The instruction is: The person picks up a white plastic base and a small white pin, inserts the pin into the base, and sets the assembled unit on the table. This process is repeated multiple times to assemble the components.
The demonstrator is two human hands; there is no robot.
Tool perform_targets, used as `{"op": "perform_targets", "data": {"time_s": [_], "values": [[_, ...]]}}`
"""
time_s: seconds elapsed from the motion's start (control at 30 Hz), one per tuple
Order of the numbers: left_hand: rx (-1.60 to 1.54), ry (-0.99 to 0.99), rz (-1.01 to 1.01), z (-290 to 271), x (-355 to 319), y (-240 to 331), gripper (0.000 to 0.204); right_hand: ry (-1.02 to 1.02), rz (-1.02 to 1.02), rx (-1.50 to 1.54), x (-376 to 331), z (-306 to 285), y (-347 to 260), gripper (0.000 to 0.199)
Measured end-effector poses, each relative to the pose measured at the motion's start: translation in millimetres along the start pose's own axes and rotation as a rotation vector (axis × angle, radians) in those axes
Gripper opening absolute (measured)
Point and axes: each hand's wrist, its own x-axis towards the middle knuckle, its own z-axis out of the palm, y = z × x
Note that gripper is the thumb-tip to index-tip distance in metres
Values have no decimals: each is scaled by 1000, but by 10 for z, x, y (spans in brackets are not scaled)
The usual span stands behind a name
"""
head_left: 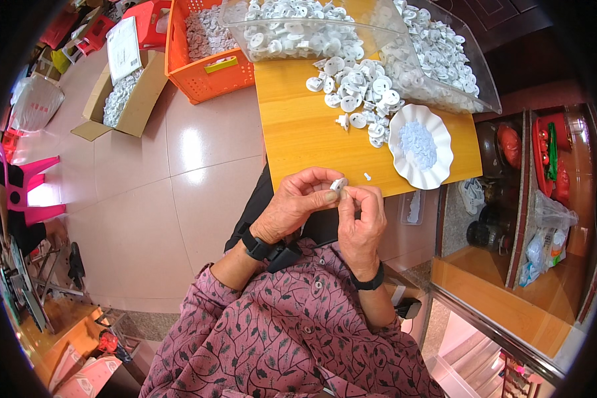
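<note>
Between thumb and fingers, my left hand (297,202) grips a small round white plastic part (339,184) at the table's front edge. The fingertips of my right hand (363,222) are pinched together against that part's right side; whatever small piece they may hold is hidden. Just beyond, a tiny white piece (367,176) lies alone on the yellow table (298,136). To the right stands a white scalloped plate (404,169) with a heap of small pale pieces (418,144). Behind it spreads a loose pile of similar round white parts (353,86).
Two clear plastic bins (298,30) (454,56) full of white parts stand at the table's back. An orange crate (202,79) and an open cardboard box (149,89) hold more, left of the table. Shelves (521,199) rise at the right; a pink stool (36,182) stands far left.
</note>
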Motion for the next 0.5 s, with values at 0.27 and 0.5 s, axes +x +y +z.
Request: {"op": "perform_targets", "data": {"time_s": [0.27,0.5], "values": [[-108,2,-23,-50,3,-8,31,-14,210,295,-60,-8,70,12],[-138,-16,-31,-78,-3,-19,30,-52,123,169,-25,-29,24,10]]}}
